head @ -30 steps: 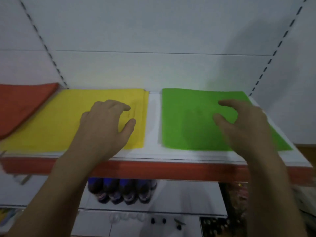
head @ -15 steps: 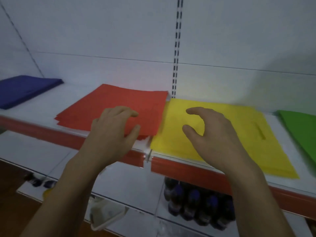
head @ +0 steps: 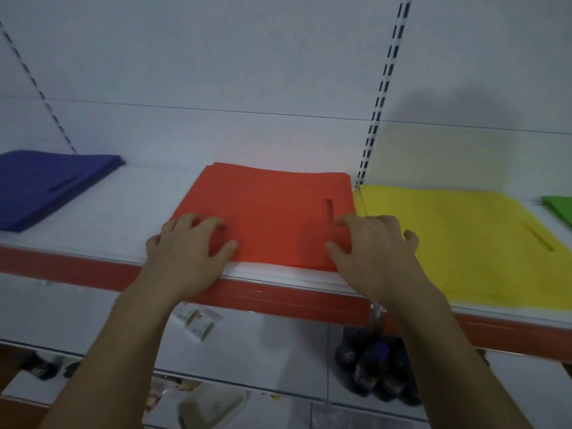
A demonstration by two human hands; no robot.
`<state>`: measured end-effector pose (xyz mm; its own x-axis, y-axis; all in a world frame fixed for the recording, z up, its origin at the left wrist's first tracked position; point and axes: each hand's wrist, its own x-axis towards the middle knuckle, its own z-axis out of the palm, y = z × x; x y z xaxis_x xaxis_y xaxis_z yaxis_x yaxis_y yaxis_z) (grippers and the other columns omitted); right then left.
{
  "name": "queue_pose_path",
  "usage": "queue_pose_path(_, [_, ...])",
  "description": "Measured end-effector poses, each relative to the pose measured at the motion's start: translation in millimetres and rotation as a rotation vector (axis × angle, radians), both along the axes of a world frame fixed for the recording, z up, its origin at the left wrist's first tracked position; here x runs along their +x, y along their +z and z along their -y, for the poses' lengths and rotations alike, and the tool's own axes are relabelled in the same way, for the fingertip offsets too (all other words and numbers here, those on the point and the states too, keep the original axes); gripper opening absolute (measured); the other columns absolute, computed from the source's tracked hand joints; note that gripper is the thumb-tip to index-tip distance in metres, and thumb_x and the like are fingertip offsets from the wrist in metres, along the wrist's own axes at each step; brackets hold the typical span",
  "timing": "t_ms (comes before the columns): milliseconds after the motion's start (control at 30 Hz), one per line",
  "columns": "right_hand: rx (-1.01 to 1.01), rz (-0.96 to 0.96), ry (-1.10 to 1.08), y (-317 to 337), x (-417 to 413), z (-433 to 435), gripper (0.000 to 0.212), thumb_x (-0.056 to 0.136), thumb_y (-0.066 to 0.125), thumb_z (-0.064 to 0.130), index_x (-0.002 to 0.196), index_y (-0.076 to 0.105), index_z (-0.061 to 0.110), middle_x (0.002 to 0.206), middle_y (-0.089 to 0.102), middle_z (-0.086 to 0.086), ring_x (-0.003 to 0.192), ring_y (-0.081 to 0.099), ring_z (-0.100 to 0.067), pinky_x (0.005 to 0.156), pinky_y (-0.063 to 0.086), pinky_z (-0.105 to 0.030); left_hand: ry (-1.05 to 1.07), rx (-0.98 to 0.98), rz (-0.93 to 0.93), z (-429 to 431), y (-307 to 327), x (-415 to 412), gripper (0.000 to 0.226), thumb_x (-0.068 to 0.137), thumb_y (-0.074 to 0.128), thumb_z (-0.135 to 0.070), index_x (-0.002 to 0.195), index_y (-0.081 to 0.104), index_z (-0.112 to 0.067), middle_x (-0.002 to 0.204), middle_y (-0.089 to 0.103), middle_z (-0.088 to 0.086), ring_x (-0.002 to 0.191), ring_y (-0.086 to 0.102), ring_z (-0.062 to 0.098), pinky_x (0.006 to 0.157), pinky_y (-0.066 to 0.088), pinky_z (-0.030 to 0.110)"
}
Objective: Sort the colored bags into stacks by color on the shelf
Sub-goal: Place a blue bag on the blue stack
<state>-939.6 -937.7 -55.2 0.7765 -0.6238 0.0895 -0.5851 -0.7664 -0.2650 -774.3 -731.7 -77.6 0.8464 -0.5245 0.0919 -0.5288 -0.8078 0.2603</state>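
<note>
On my feed the red stack (head: 272, 212) of bags lies flat at the front of the shelf (head: 123, 212), dead centre. The left hand (head: 185, 252) sits on its 7 o'clock corner and the right hand (head: 374, 249) on its 4 o'clock corner. Each grip is loose, with arched fingertips and thumb pressing on the top bag, and I see nothing pinched. The palms hide both near corners, so I cannot tell how the edges line up there. A handle slot (head: 329, 209) shows just beyond the right fingertips.

The right little finger reaches over the yellow stack (head: 464, 236) at 3 o'clock. I cannot tell whether that stack touches the red one or lies just beside it. Further out at 3 o'clock only a corner of the green stack (head: 560, 207) shows, cut by the frame. The blue stack (head: 40, 184) lies well apart at 10 o'clock, also cut off. Below, at 5 o'clock, stand blurred dark bottles (head: 374, 366).
</note>
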Motion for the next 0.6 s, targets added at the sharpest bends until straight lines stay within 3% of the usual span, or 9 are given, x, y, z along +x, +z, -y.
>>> queue_pose_path(167, [-0.036, -0.064, -0.093, -4, 3, -5, 0.043, 0.091, 0.047, 0.058, 0.123, 0.053, 0.03, 0.116, 0.063, -0.001, 0.13, 0.037, -0.032, 0.107, 0.027, -0.064, -0.037, -0.015, 0.006, -5, -2, 13, 0.05, 0.089, 0.046, -0.065, 0.134, 0.047, -0.043, 0.15, 0.039, -0.001, 0.138, 0.033, 0.026, 0.109, 0.027, 0.057])
queue_pose_path(400, [0.027, -0.012, -0.047, -1, 14, -1, 0.04, 0.095, 0.047, 0.054, 0.123, 0.056, 0.027, 0.111, 0.063, 0.001, 0.132, 0.034, -0.028, 0.112, 0.017, -0.067, 0.018, -0.05, -0.024, -8, -6, 22, 0.047, 0.087, 0.049, -0.066, 0.13, 0.046, -0.047, 0.151, 0.035, -0.004, 0.141, 0.028, 0.027, 0.106, 0.027, 0.063])
queue_pose_path(600, [0.062, 0.035, 0.049, 1, 41, -17, 0.038, 0.092, 0.045, 0.058, 0.118, 0.059, 0.032, 0.107, 0.064, 0.002, 0.123, 0.044, -0.027, 0.109, 0.029, -0.059, 0.015, -0.002, -0.018, -34, 0, 50, 0.047, 0.089, 0.049, -0.064, 0.132, 0.046, -0.045, 0.151, 0.037, -0.004, 0.14, 0.032, 0.025, 0.109, 0.025, 0.066])
